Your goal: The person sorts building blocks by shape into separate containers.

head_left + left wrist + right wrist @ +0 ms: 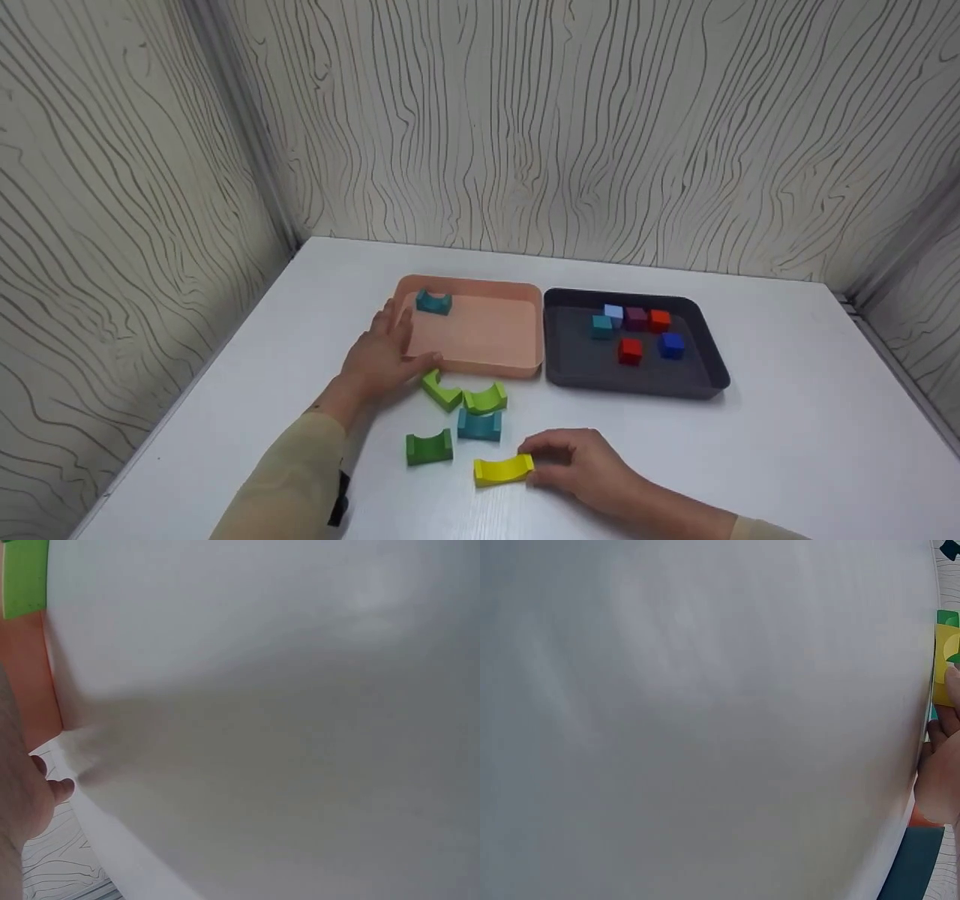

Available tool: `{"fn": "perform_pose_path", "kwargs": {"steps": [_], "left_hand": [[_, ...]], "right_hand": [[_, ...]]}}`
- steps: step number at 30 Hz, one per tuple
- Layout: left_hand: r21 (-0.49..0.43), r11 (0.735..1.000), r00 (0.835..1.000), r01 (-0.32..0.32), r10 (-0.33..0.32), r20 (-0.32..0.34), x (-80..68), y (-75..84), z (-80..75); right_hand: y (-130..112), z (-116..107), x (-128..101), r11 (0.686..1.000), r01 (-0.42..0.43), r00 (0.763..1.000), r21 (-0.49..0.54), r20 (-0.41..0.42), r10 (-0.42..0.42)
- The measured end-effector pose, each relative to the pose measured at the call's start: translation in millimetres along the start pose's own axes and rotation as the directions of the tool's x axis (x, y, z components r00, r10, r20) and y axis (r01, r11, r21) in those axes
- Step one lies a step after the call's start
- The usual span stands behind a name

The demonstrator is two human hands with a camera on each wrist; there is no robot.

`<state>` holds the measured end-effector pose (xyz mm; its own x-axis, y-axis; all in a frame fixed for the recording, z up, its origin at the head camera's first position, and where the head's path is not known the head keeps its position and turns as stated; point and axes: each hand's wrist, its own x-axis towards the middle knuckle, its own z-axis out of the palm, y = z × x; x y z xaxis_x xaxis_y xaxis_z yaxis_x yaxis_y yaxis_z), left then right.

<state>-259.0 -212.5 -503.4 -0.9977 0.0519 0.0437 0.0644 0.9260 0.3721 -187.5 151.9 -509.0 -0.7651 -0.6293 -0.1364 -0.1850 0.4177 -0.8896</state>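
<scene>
**Hands on the yellow arch and the peach tray**

My right hand, low centre, pinches the yellow arch block on the white table. My left hand rests flat and open against the peach tray. I judge this a pick-up; the next move calls for a lift. Wood-grain walls stand behind.

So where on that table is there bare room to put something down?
Bare table lies right of the black tray, and behind both trays. The pink tray floor is mostly free. It is crowded in front, around the arch blocks between both hands.
</scene>
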Motion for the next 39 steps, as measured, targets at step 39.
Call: {"fn": "perform_pose_path", "kwargs": {"steps": [39], "left_hand": [[-0.034,0.999,1.000,0.000,0.000,-0.008,1.6,-2.2,2.4]], "right_hand": [[-1.6,-1.6,1.9,0.996,0.002,1.000,0.084,-0.021,0.000]]}}
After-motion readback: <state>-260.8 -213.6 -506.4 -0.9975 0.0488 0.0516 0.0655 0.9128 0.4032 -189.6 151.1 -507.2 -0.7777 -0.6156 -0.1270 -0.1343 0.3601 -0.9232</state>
